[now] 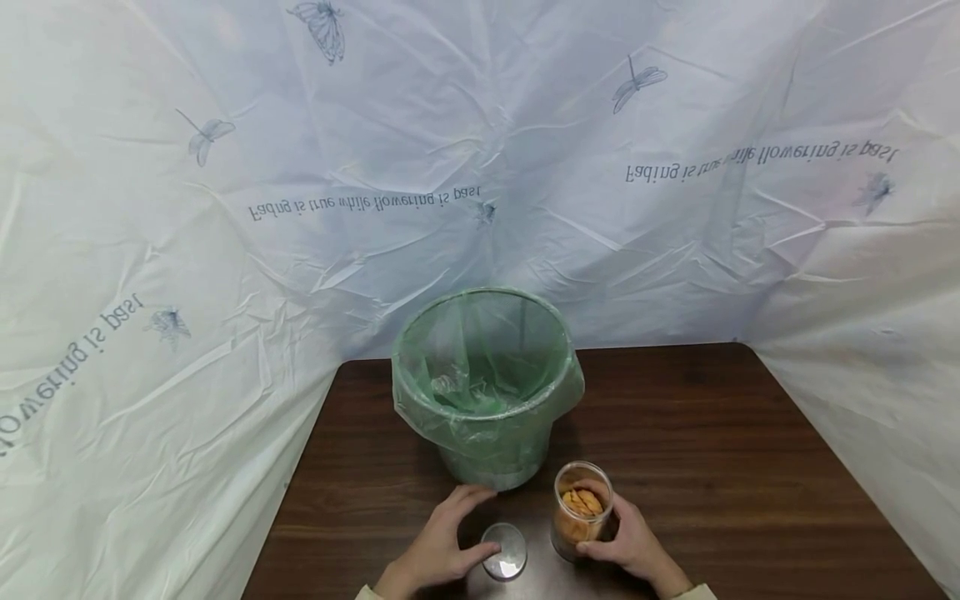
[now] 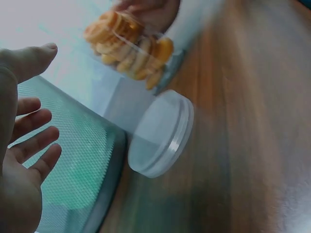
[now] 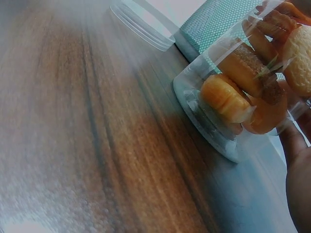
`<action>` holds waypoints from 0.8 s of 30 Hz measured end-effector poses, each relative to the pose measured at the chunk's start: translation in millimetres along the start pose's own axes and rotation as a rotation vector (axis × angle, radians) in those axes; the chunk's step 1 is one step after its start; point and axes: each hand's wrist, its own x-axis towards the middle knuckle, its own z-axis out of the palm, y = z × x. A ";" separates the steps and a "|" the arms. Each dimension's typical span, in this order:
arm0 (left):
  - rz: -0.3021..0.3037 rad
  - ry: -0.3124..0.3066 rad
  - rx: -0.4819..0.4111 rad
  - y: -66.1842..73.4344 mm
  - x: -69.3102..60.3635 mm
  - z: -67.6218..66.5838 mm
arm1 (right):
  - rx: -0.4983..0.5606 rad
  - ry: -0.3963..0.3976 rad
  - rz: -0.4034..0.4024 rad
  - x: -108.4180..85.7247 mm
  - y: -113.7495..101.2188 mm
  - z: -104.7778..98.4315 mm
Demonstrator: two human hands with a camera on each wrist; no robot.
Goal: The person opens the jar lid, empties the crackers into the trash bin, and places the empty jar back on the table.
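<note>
My right hand [image 1: 630, 542] grips a clear cylindrical jar [image 1: 564, 533] from its right side, thumb in front. The jar stands upright with its mouth uncovered. Inside are golden-brown baked snacks [image 1: 579, 502]; the right wrist view shows some as small rolls [image 3: 226, 98]. To the left of the jar, a round clear lid [image 1: 512, 563] lies on the table. My left hand [image 1: 437, 546] hovers beside that lid, fingers spread and nothing held. Its thumb overlaps the lid's edge in the head view, but the left wrist view shows the hand apart from the lid [image 2: 160, 136].
Behind both hands stands a mesh waste bin [image 1: 495, 458] lined with a thin green bag [image 1: 420, 408]; some crumpled clear material [image 1: 444, 385] lies in it. The dark wood table [image 1: 712, 467] is enclosed by a white printed sheet [image 1: 555, 250] at the back and sides.
</note>
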 end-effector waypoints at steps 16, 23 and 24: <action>0.135 -0.012 -0.109 26.4 21.0 -21.8 | -0.014 0.011 -0.066 0.2 1.7 1.3; 0.226 0.034 -0.114 36.5 32.1 -33.4 | -0.018 0.013 -0.045 0.7 0.0 1.4; 0.238 0.041 -0.120 37.4 33.9 -34.9 | -0.014 0.013 -0.041 0.6 0.0 1.2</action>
